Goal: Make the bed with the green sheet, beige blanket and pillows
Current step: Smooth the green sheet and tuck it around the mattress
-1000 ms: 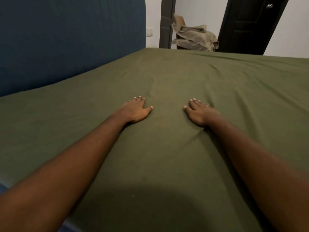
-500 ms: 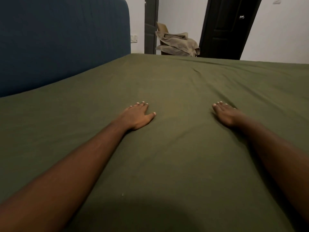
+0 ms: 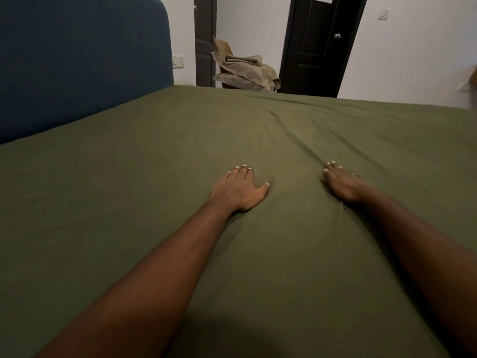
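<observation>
Blue headboard stands at your left. The green sheet covers the mattress, creased toward the far right. Your left hand lies flat on it, fingers straight, thumb spread. The beige blanket sits heaped beyond the bed's far edge, beside a dark door. Your right hand rests flat on the sheet, fingers together, holding nothing.

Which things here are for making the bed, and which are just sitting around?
For the bed: green sheet, left hand and right hand resting flat on it, beige blanket heaped beyond the bed.
Just around: blue headboard, black door, light switch.
</observation>
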